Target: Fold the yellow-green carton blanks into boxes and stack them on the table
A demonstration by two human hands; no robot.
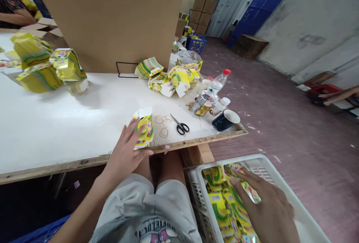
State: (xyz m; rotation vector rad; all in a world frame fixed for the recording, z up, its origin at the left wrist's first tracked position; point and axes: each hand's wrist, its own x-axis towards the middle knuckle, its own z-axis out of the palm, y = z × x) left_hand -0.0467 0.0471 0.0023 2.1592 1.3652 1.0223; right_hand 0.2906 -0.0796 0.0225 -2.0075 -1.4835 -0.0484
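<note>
My left hand (127,147) lies with fingers stretched over a small yellow and green printed carton (146,129) at the table's front edge. The carton's white flaps stick up at its far end. Over the white plastic basket (262,157) to the right of my legs, my right hand (266,202) is slightly blurred, fingers extended above yellow and green packets (220,207). Whether its fingertips touch a packet, I cannot tell. Black-handled scissors (182,128) and several rubber bands (164,132) lie to the right of the carton.
Stacks of flat cartons (42,76) stand at the left, with more cartons (179,78) at the back. A dark cup (226,120), a jar (204,103) and a red-capped bottle (220,81) crowd the right corner. A large cardboard sheet (112,18) rises behind. Another person's arm (17,18) shows far left.
</note>
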